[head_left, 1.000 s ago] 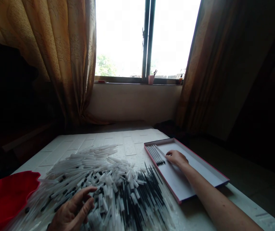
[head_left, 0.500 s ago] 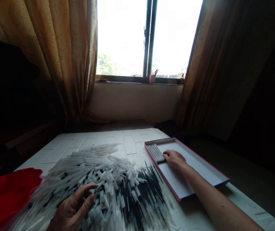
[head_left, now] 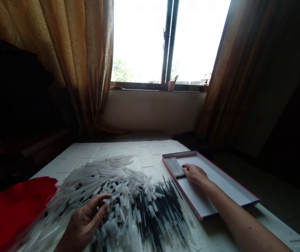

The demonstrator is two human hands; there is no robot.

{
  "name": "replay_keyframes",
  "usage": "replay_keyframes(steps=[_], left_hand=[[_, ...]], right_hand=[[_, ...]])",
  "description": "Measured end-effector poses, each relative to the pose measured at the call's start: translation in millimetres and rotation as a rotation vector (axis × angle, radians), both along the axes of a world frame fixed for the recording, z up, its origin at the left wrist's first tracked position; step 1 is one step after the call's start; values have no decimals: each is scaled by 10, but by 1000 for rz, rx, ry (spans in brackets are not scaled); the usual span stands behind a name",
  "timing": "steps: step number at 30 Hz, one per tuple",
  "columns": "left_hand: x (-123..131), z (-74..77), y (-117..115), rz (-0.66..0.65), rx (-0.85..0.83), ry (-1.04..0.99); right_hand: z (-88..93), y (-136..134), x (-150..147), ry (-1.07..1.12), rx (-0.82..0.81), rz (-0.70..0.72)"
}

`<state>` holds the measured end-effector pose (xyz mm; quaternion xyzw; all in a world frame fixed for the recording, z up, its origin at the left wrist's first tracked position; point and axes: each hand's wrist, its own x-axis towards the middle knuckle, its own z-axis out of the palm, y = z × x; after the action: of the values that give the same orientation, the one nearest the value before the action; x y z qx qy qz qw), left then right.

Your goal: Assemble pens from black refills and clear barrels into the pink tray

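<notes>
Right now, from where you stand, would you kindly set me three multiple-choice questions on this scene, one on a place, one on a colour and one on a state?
1. Where is the right hand?
A. On the red dish
B. Inside the shallow tray
C. On the windowsill

2. What colour is the rim of the shallow tray?
A. Green
B. Black
C. Pink

3. How do the thin tubes in the shallow tray lie?
A. Side by side in a neat row
B. Scattered crosswise
C. Standing upright

Answers:
1. B, since the right hand lies palm down over the tray's floor.
2. C, since pink runs along the tray's edges.
3. A, since the tubes lie parallel to one another.
</notes>
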<state>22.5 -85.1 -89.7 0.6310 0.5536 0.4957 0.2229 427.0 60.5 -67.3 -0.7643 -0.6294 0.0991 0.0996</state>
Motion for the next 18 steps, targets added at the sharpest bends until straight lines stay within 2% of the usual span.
replay_keyframes(steps=[9, 14, 18], left_hand=[[-90, -12, 71, 64, 72, 103], [-310, -22, 167, 194, 164, 209], [-534, 46, 237, 328, 209, 275]], right_hand=[[101, -73, -82, -82, 17, 10], [237, -191, -241, -129, 159, 104], [271, -304, -469, -119, 311, 229]])
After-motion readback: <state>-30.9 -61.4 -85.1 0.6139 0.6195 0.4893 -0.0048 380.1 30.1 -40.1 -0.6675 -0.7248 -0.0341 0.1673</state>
